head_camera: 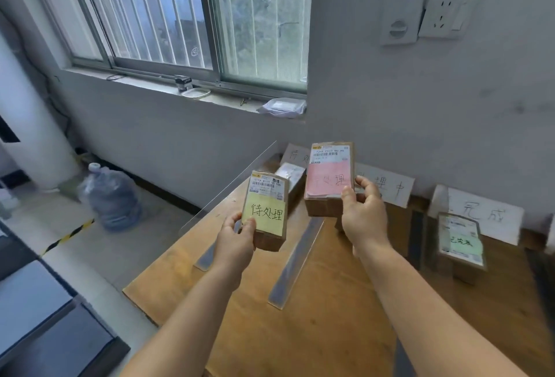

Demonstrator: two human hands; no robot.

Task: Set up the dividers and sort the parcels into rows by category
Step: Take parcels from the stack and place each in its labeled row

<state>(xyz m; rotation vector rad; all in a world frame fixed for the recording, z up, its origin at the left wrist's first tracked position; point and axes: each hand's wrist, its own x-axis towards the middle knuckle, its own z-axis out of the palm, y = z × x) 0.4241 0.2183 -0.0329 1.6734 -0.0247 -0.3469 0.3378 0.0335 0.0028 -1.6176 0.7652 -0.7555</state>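
My left hand (237,237) holds a brown parcel with a yellow note (265,211) above the left side of the wooden table (324,325). My right hand (362,214) grips a bigger parcel with a pink note (329,177), lifted over the middle row. Grey divider strips lie on the table: one (295,259) between my arms, another (207,256) near the left edge, a dark one (417,235) at the right. A parcel with a green note (459,243) sits in the right row. Another parcel (289,175) rests at the back left.
White paper signs with handwritten characters lean on the wall: left (297,154), middle (390,187), right (486,214). A clear panel (234,184) stands along the table's left edge. A water jug (112,196) sits on the floor to the left, below the window sill.
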